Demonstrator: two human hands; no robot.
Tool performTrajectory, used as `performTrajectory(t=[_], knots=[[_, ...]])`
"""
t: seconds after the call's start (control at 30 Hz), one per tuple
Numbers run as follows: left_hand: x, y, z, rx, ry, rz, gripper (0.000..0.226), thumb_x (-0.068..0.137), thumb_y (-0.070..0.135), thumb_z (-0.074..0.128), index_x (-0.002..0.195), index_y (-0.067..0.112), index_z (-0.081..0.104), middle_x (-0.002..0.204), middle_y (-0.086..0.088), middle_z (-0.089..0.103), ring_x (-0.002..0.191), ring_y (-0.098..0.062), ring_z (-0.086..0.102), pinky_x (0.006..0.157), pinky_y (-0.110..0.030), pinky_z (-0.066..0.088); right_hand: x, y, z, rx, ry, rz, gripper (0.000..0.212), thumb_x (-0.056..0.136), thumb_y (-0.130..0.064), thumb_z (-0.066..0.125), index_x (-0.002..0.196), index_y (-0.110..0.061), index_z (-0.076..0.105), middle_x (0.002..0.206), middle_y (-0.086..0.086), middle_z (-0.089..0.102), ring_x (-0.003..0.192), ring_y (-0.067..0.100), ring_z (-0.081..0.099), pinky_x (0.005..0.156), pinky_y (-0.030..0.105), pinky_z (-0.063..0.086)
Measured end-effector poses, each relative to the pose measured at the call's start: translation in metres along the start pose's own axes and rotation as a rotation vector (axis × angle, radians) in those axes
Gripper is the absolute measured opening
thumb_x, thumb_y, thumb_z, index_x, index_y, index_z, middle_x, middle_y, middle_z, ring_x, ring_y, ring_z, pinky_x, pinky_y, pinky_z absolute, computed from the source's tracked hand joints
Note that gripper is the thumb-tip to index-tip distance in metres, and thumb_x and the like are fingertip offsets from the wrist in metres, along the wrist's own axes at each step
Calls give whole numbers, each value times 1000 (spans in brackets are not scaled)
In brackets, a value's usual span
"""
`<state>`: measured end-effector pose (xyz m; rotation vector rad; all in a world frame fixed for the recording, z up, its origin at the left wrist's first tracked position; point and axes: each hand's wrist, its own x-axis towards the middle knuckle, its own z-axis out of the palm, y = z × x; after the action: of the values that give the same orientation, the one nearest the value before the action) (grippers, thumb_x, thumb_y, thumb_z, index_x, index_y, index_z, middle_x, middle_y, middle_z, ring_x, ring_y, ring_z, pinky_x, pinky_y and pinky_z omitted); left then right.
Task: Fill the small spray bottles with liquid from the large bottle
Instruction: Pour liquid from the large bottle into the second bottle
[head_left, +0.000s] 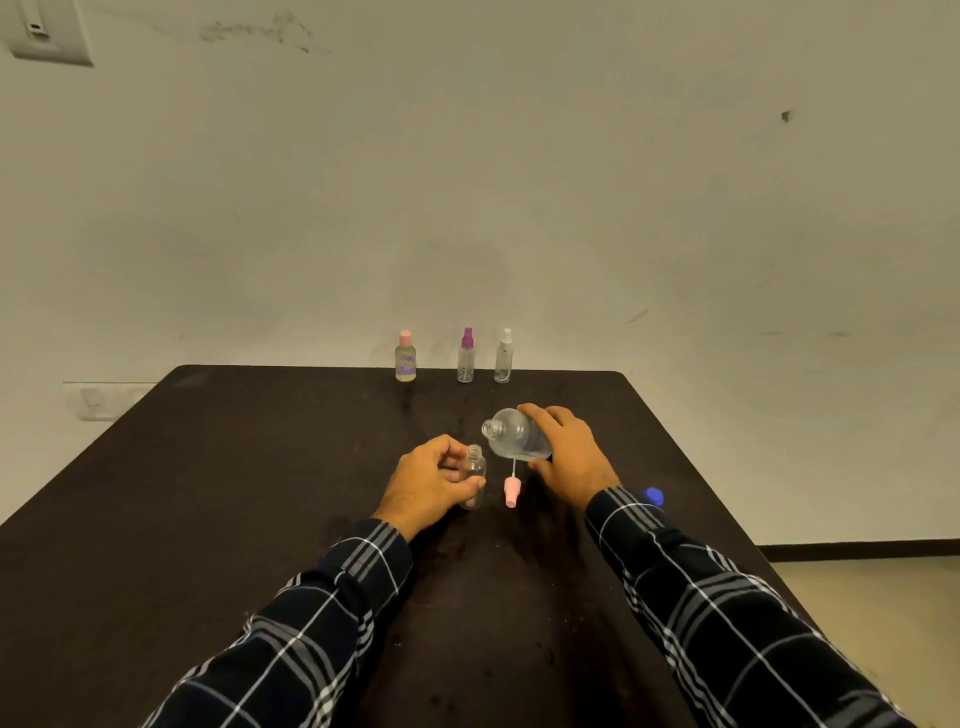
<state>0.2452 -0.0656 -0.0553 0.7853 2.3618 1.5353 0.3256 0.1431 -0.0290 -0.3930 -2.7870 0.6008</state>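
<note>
My left hand (434, 480) grips a small clear spray bottle (475, 470) that stands upright on the dark table (260, 493) with its neck uncapped. My right hand (569, 454) holds the large clear bottle (514, 435) tilted on its side, its uncapped mouth pointing left, just above and to the right of the small bottle's neck. Some liquid lies in the large bottle's lower side. A pink spray cap (511, 488) with its tube lies on the table between my hands. A blue cap (655, 496) rests behind my right wrist.
At the table's far edge stand three bottles: one with a pink cap and yellowish liquid (405, 357), a clear spray bottle with a purple top (466, 356), and a clear spray bottle with a white top (504, 356). A pale wall rises behind.
</note>
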Motion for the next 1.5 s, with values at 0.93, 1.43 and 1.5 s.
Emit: performTrajectory(t=[0.93, 1.43, 1.5], knots=[[-1, 0, 0, -12, -2, 14, 29, 77, 18, 87, 97, 26, 68, 95, 6, 75, 82, -5, 75, 88, -35, 61, 2, -1, -1, -164, -9, -124, 68, 93, -23, 70, 149, -38, 35, 151, 4, 35, 142, 28, 29, 118, 50, 34], [0, -3, 0, 5, -10, 15, 30, 76, 21, 88, 98, 27, 69, 96, 8, 76, 83, -3, 75, 90, -39, 61, 3, -9, -11, -276, 11, -184, 70, 93, -14, 68, 150, -35, 35, 154, 7, 32, 145, 31, 25, 118, 51, 33], [0, -3, 0, 11, -16, 15, 30, 77, 22, 88, 99, 29, 68, 97, 8, 76, 84, -3, 74, 90, -38, 61, 4, -9, -12, -298, 17, -192, 71, 93, -13, 68, 150, -36, 34, 155, 7, 32, 145, 31, 25, 118, 50, 33]])
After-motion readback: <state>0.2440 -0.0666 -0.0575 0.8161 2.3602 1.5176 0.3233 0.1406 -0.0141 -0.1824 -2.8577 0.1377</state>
